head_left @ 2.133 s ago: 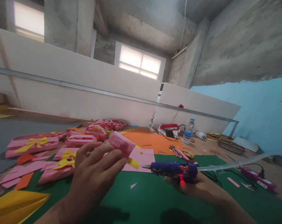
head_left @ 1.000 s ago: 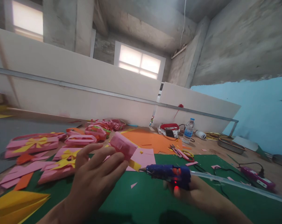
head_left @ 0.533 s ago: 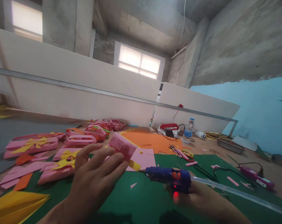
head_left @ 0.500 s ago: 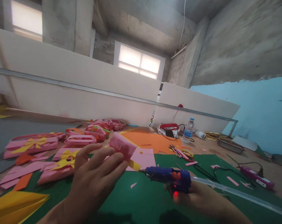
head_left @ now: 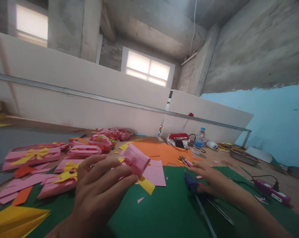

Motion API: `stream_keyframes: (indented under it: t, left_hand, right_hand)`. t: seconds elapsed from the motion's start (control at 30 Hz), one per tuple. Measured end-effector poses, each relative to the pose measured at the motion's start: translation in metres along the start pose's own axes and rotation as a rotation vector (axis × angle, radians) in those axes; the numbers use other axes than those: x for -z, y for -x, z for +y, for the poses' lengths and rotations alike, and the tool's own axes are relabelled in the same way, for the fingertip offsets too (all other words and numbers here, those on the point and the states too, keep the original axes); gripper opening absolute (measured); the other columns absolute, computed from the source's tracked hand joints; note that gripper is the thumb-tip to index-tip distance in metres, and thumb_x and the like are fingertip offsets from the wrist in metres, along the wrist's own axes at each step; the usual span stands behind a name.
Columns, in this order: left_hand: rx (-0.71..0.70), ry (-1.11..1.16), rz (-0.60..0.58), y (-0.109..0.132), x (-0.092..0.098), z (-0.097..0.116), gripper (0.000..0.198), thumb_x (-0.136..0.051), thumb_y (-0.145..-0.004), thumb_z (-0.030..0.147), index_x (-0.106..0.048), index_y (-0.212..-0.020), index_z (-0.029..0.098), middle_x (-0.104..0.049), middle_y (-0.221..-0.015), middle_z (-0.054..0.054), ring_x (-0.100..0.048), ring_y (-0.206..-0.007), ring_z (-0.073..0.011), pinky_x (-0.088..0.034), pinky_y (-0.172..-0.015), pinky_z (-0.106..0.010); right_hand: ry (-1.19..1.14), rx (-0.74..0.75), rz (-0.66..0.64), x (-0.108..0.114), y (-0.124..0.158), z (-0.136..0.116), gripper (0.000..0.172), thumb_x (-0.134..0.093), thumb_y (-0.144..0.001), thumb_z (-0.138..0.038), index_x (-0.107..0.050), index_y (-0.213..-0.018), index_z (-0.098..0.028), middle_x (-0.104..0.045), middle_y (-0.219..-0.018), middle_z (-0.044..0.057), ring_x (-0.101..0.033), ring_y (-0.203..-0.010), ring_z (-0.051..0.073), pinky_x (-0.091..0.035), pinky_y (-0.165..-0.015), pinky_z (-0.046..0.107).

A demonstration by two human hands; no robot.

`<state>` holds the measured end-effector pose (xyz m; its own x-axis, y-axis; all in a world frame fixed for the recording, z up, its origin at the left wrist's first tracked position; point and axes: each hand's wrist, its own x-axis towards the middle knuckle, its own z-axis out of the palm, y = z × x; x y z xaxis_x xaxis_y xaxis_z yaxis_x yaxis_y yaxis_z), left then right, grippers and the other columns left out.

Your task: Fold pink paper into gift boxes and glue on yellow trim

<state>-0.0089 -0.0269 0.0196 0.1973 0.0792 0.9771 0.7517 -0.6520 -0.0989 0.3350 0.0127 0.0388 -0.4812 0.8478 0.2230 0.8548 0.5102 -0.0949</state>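
The left hand [head_left: 100, 188] is pinching a pink paper piece [head_left: 136, 160] between thumb and fingertips, holding it up above the green mat [head_left: 164, 211]. The piece is looking like a small folded block with creased, layered sides, and a yellow strip [head_left: 147, 185] is hanging from its lower edge. The right hand [head_left: 211, 180] is lying over the blue glue gun [head_left: 191, 184] on the mat, fingers stretched out; whether it is gripping is unclear.
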Motion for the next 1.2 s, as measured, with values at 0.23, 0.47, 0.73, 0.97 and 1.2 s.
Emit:
stream_keyframes:
  t: [0.23,0.47,0.73,0.97,1.2]
  left_hand:
    - [-0.066,0.023,-0.03,-0.001,0.008,-0.001,0.021,-0.058,-0.074,0.01,-0.068,-0.081,0.027,-0.073,-0.077,0.003,-0.057,-0.081,-0.0206,-0.035,-0.085,-0.046]
    - [-0.076,0.041,-0.006,-0.003,0.01,0.001,0.02,-0.057,-0.071,0.005,-0.064,-0.071,0.024,-0.071,-0.07,0.005,-0.059,-0.074,-0.0166,-0.034,-0.086,-0.04]
    - [-0.043,0.1,0.13,-0.004,0.002,0.015,0.018,-0.053,-0.082,0.012,-0.062,-0.071,0.023,-0.072,-0.067,0.006,-0.059,-0.071,-0.0132,-0.034,-0.088,-0.04]
    - [-0.138,0.043,0.057,0.002,0.003,0.01,0.012,-0.056,-0.082,0.013,-0.065,-0.079,0.021,-0.074,-0.077,0.005,-0.061,-0.08,-0.0131,-0.034,-0.092,-0.038]
    - [-0.13,-0.01,0.073,0.01,0.003,0.01,0.018,-0.048,-0.087,0.019,-0.064,-0.083,0.025,-0.074,-0.081,0.006,-0.061,-0.083,-0.0129,-0.036,-0.096,-0.038]
  right_hand:
    - [-0.647,0.491,0.261,-0.004,-0.047,-0.112,0.024,-0.062,-0.08,-0.028,-0.065,-0.102,-0.022,-0.067,-0.085,0.004,-0.061,-0.074,0.014,-0.05,-0.07,0.027]
    - [-1.392,0.359,0.043,-0.029,-0.057,-0.136,0.011,-0.071,-0.069,-0.015,-0.072,-0.08,-0.014,-0.068,-0.066,0.003,-0.064,-0.055,0.012,-0.053,-0.057,0.024]
    - [-1.563,0.117,-0.154,-0.026,-0.058,-0.142,0.009,-0.077,-0.059,-0.012,-0.071,-0.064,-0.009,-0.066,-0.056,0.003,-0.061,-0.049,0.01,-0.05,-0.053,0.022]
    - [-1.515,-0.083,-0.064,-0.028,-0.051,-0.15,0.015,-0.078,-0.055,-0.017,-0.065,-0.06,-0.01,-0.064,-0.054,0.002,-0.057,-0.043,0.009,-0.044,-0.044,0.019]
    - [-1.531,-0.178,-0.055,-0.029,-0.045,-0.157,0.021,-0.076,-0.054,-0.018,-0.058,-0.06,-0.011,-0.063,-0.055,0.0,-0.053,-0.041,0.007,-0.042,-0.043,0.019]
